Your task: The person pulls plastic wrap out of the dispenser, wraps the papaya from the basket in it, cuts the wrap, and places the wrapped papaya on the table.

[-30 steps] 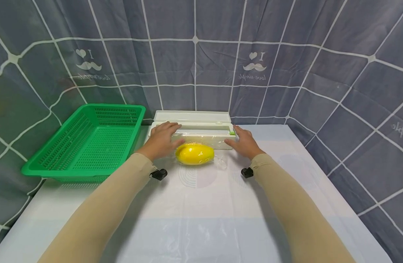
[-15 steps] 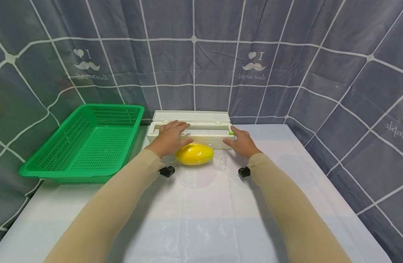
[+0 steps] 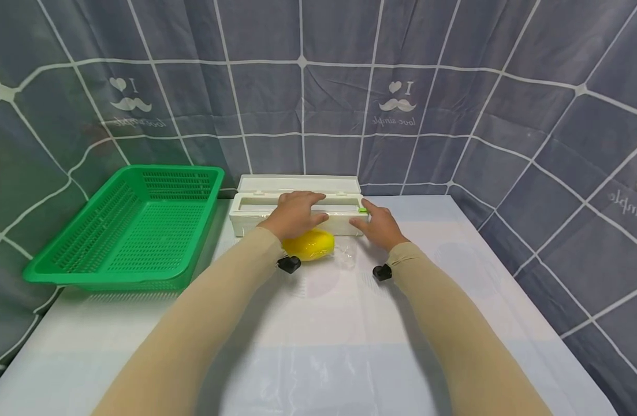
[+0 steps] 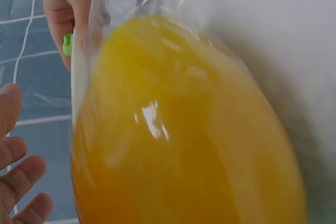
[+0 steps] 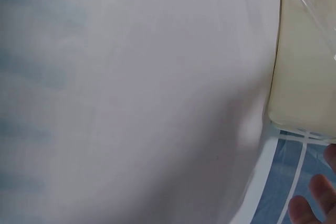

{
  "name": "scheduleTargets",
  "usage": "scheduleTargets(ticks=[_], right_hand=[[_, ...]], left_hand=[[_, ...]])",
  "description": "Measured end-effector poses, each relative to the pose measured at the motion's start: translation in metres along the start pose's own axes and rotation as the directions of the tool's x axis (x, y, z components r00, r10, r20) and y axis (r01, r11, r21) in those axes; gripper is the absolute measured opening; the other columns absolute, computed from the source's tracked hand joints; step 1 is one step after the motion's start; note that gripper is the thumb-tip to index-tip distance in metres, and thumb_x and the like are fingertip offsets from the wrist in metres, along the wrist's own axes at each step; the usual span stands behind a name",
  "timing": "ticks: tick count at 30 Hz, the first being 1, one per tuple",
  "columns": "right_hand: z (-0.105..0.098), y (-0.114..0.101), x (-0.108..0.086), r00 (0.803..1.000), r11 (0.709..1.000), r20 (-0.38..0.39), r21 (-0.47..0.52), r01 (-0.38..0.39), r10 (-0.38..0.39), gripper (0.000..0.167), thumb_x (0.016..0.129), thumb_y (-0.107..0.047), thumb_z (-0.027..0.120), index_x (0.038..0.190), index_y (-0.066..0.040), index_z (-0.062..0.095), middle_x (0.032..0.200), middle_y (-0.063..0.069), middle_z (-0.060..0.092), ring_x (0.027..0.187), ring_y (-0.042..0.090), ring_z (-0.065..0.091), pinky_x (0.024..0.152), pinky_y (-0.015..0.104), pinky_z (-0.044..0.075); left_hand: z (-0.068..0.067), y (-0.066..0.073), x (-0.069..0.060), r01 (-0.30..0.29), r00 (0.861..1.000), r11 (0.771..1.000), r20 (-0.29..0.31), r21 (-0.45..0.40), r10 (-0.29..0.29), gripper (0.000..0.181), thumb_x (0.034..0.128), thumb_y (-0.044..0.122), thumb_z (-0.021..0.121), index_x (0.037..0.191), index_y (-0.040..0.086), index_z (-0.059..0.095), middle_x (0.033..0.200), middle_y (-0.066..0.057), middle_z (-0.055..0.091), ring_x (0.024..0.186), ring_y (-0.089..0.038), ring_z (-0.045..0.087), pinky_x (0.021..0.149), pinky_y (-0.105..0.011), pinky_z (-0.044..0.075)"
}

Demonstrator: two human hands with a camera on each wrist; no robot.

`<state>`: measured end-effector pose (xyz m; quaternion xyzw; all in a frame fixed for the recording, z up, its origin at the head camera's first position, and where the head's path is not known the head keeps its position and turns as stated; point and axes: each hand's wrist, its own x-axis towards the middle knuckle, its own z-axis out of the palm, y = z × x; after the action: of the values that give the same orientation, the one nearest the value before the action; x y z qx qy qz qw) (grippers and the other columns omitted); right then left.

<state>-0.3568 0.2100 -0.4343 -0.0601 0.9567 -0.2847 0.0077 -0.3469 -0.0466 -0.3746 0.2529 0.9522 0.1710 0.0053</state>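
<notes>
Left hand [image 3: 297, 214] is sitting over white box [image 3: 339, 224], just by film-wrapped yellow fruit [image 3: 313, 245], fingers loosely extended; right hand [image 3: 382, 226] is gripping box's right end.

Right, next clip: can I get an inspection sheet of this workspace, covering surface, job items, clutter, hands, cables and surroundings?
Surface: pale printed tablecloth, faint creases.
Job items: yellow fruit in clear film, some loose at its right; behind it, white box, lid open, green slider at its right end.
Clutter: green basket to the left.
Left hand: over the middle of the box, fingers spread.
Right hand: at the box's right end, thumb at the front; grip unclear.
Cables: nothing seen.
Surroundings: grey curtain with white grid lines behind and on both sides.
</notes>
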Motion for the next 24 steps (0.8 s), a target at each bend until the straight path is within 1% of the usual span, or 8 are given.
scheduleTargets(ticks=[5, 9, 13, 16, 19, 24], right_hand=[[0.0, 0.0, -0.001, 1.0, 1.0, -0.012, 0.002, 0.011, -0.011, 0.082, 0.104, -0.049, 0.062, 0.168, -0.013, 0.026, 0.166, 0.019, 0.042, 0.153, 0.045, 0.036, 0.126, 0.059, 0.031], [0.001, 0.001, -0.002, 0.999, 1.0, -0.031, 0.008, 0.022, -0.022, 0.081, 0.104, -0.048, 0.063, 0.168, -0.013, 0.027, 0.163, 0.021, 0.046, 0.151, 0.047, 0.038, 0.125, 0.059, 0.032], [0.002, 0.003, -0.001, 0.998, 0.999, -0.055, 0.018, 0.037, -0.036, 0.08, 0.104, -0.047, 0.065, 0.167, -0.013, 0.03, 0.16, 0.022, 0.049, 0.148, 0.047, 0.043, 0.124, 0.058, 0.035], [0.003, 0.004, 0.0, 0.995, 0.998, -0.08, 0.027, 0.057, -0.055, 0.079, 0.102, -0.048, 0.067, 0.166, -0.013, 0.034, 0.157, 0.023, 0.052, 0.146, 0.046, 0.048, 0.123, 0.057, 0.037], [0.004, 0.005, 0.001, 0.992, 0.996, -0.105, 0.044, 0.077, -0.072, 0.075, 0.101, -0.046, 0.069, 0.163, -0.016, 0.04, 0.151, 0.024, 0.058, 0.142, 0.044, 0.053, 0.121, 0.056, 0.04], [0.005, 0.008, 0.001, 0.991, 0.995, -0.111, 0.056, 0.077, -0.071, 0.067, 0.1, -0.045, 0.071, 0.159, -0.023, 0.047, 0.151, 0.021, 0.06, 0.143, 0.043, 0.053, 0.12, 0.056, 0.042]], left_hand=[[0.008, 0.017, 0.015, -0.027, 1.0, 1.0, 0.004, 0.012, 0.026, 0.057, 0.1073, 0.045, 0.058, 0.158, 0.02, 0.049, 0.162, -0.004, 0.051, 0.152, -0.032, 0.043, 0.123, -0.058, 0.028], [0.013, 0.03, 0.026, -0.058, 0.998, 0.997, 0.004, 0.045, 0.058, 0.051, 0.1086, 0.043, 0.057, 0.157, 0.025, 0.052, 0.16, -0.001, 0.054, 0.148, -0.031, 0.048, 0.12, -0.058, 0.033], [0.019, 0.041, 0.037, -0.091, 0.996, 0.994, 0.031, 0.063, 0.089, 0.047, 0.1101, 0.038, 0.055, 0.156, 0.028, 0.052, 0.159, 0.001, 0.054, 0.147, -0.032, 0.05, 0.12, -0.057, 0.034], [0.023, 0.047, 0.043, -0.099, 0.994, 0.993, 0.05, 0.057, 0.097, 0.046, 0.1109, 0.033, 0.054, 0.157, 0.029, 0.052, 0.16, 0.001, 0.054, 0.146, -0.032, 0.05, 0.12, -0.057, 0.034], [0.027, 0.05, 0.05, -0.101, 0.994, 0.994, 0.053, 0.051, 0.099, 0.045, 0.1112, 0.028, 0.053, 0.156, 0.031, 0.052, 0.159, 0.001, 0.054, 0.142, -0.031, 0.054, 0.119, -0.055, 0.036], [0.033, 0.053, 0.056, -0.109, 0.993, 0.993, 0.056, 0.055, 0.106, 0.044, 0.1116, 0.023, 0.051, 0.154, 0.034, 0.054, 0.155, 0.002, 0.059, 0.136, -0.03, 0.059, 0.116, -0.053, 0.038]])
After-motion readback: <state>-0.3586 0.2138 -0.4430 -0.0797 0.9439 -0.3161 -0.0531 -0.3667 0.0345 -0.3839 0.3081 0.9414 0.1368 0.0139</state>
